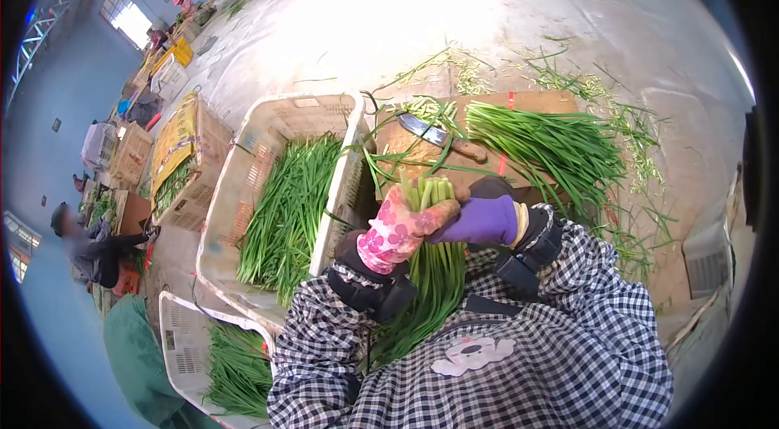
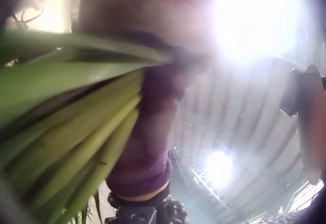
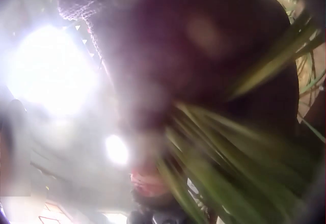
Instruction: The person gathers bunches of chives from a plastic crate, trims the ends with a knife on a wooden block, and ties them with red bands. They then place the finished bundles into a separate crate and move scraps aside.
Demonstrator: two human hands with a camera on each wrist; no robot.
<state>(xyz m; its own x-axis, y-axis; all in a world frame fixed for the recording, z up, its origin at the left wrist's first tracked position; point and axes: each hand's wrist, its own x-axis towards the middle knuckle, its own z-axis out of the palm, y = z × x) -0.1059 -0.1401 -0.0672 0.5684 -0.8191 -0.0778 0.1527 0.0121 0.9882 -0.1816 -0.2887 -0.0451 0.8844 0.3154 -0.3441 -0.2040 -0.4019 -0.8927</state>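
In the head view both gloved hands grip one bundle of green stalks, its pale ends up and its leaves hanging down against the checked clothing. The left hand, in a pink flowered glove, curls round the bundle from the left. From the right the right hand, in a purple glove, closes on the same stalks. Stalks fill the left side of the left wrist view, beside the purple glove. Blurred leaves spread below the dark glove in the right wrist view.
A board beyond the hands bears a knife and a large green bundle. Left of them stand a white crate of leaves and a smaller crate. Trimmings litter the floor. A seated person is far left.
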